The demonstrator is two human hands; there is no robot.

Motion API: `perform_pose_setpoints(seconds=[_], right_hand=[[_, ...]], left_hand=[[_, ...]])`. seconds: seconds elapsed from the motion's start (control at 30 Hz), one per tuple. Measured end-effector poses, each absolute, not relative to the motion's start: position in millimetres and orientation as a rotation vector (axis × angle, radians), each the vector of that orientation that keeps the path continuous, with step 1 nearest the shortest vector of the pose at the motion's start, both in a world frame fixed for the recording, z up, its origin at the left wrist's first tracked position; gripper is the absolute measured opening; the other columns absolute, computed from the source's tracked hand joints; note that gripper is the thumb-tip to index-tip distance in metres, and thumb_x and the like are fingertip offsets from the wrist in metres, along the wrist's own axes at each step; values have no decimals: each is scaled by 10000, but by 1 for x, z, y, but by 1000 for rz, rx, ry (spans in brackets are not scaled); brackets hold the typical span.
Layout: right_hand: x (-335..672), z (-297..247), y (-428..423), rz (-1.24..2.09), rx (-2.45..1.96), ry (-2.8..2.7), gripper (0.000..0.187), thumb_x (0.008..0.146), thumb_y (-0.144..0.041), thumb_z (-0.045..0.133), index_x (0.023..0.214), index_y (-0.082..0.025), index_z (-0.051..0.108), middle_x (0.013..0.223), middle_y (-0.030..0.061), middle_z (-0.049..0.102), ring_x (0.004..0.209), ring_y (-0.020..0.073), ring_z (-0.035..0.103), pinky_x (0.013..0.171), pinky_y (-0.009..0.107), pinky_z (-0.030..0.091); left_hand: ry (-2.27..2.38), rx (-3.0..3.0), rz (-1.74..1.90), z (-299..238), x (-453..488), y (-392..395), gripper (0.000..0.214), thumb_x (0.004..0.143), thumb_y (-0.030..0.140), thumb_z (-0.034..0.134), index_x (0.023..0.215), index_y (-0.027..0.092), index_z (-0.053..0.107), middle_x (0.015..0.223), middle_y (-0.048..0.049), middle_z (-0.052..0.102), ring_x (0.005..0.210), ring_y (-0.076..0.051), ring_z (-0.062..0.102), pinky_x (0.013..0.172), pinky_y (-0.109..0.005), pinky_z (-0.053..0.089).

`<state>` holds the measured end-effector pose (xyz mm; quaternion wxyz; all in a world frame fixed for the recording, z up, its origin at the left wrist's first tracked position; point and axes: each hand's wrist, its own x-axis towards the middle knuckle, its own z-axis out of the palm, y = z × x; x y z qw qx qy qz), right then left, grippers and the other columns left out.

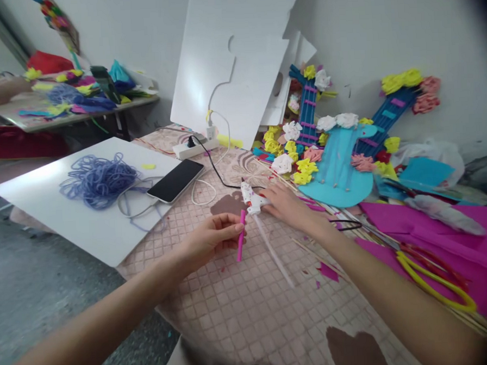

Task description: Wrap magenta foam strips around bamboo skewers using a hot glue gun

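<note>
My left hand [220, 234] pinches a short, thin pink tube [241, 236], held tilted over the middle of the table. Just beyond it, the fingers of my right hand [283, 203] close on the handle of a white, speckled hot glue gun [250, 197]. A long translucent glue stick [274, 251] trails from the back of the gun toward me. The gun's black cord [216, 167] runs back to a white power strip [190, 147]. Part of the handle is hidden by my right fingers.
Left of my hands lie a black-screened phone [177, 180] and tangled blue yarn [100, 182] on a white board [120, 240]. At right are a blue guitar-shaped cutout [336, 172], yellow-handled scissors [434, 284] and pink sheets [476, 257]. Another person's arm [2, 90] reaches over the far-left table.
</note>
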<state>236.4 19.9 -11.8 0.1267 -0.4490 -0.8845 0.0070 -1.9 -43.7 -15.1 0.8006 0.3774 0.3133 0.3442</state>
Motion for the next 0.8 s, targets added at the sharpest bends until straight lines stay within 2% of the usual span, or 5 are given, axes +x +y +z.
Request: perform_pose_setpoints(seconds=[0.2,0.33,0.43,0.53,0.8], right_hand=[[240,9,-16,265,-1335,-2069,346,941,-376,387,1168,-173,550,1106,119,625,1022,276,577,870,423,455],[240,31,-52,379,-1517,-1835,464,796,-559,572,1051,-175,627,952,94,682,896,296,623,762,408,490],[240,39,-77,571,-1569,-1789,390,785,-545,583,898,-181,665,674,48,646,633,229,611,578,340,493],[241,38,-98,845,-1522,-1744,370,834,-524,533,896,-180,656,544,-2,555,455,158,529,424,267,432],[243,22,-124,748,-1505,-1882,336,895,-473,480,867,-166,614,605,-7,537,496,129,494,431,243,414]], left_hand=[[662,826,778,-15,-7,-43,267,696,258,783,804,128,576,696,11,616,609,-68,560,577,-196,419],[650,841,796,-15,-6,-42,251,705,253,776,804,129,582,707,14,611,613,-67,558,587,-201,421],[647,854,806,-16,-4,-41,240,712,254,769,804,128,587,722,14,607,621,-67,557,594,-205,419],[648,879,807,-15,-2,-42,240,715,258,765,820,129,592,726,14,603,630,-71,557,599,-210,418],[680,914,809,-15,1,-43,255,720,265,762,857,132,592,744,12,604,646,-74,560,615,-215,422]])
